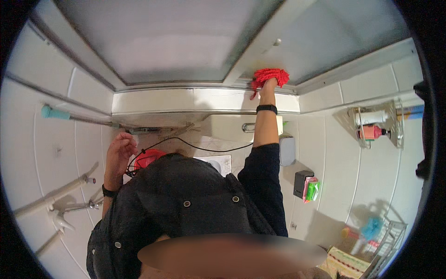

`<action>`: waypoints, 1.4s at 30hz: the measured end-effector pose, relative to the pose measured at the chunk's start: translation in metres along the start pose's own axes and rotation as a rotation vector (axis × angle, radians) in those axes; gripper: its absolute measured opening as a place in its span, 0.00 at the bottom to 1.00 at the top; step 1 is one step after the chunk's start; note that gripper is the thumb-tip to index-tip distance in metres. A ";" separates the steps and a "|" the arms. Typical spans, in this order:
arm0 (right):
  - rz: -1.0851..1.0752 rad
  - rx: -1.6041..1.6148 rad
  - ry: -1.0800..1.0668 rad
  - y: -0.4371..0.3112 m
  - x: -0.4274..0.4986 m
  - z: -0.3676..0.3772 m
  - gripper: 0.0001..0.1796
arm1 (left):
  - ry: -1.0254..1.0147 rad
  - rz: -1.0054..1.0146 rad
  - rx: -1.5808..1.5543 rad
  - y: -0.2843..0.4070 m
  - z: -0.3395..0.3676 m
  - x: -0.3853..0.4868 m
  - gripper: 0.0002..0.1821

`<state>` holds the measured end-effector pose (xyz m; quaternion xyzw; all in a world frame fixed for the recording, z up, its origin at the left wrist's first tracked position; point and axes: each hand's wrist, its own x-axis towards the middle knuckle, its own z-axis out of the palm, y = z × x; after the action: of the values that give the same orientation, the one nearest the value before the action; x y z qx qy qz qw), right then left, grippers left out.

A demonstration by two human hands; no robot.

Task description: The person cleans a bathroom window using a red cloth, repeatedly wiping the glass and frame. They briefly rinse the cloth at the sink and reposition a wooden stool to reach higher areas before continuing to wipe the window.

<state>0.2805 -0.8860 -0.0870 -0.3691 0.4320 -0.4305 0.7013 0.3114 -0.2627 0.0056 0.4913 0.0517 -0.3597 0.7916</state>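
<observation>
My right hand (pixel 270 84) is pressed into a red chenille cleaning cloth (pixel 271 76), which covers most of my fingers; whether it is worn as a mitt I cannot tell. The cloth rests against the lower part of a frosted window pane (pixel 320 52), beside the metal window frame (pixel 258 38). A short red loop hangs from the cloth over the sill. My left hand (pixel 122 148) is raised at the left with loosely bent fingers and nothing visible in it. Near its fingers runs a black cable (pixel 198 150), and behind it is a red basin or bucket (pixel 148 158).
A white tiled sill (pixel 156 101) runs below the window. Beneath are a cistern (pixel 226 127), a squat toilet (pixel 223 162) and a grey bin (pixel 287 151). Pipes (pixel 52 198) line the left wall. On the right wall are a bottle rack (pixel 364 129) and a black holder (pixel 302 183).
</observation>
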 end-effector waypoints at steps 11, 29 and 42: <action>-0.846 0.097 -0.453 -0.078 -0.204 0.082 0.27 | 0.127 0.086 -0.077 0.003 -0.041 -0.041 0.10; -1.143 -1.248 -0.698 0.109 -0.213 0.060 0.32 | 0.178 0.093 -0.093 -0.008 -0.046 -0.064 0.10; -0.574 -0.239 -0.834 -0.045 -0.277 0.107 0.24 | 0.129 0.158 -0.158 -0.011 -0.053 -0.084 0.08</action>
<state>0.2952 -0.6307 0.0706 -0.6903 0.0434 -0.3695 0.6206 0.2569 -0.1790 0.0071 0.4521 0.0917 -0.2590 0.8486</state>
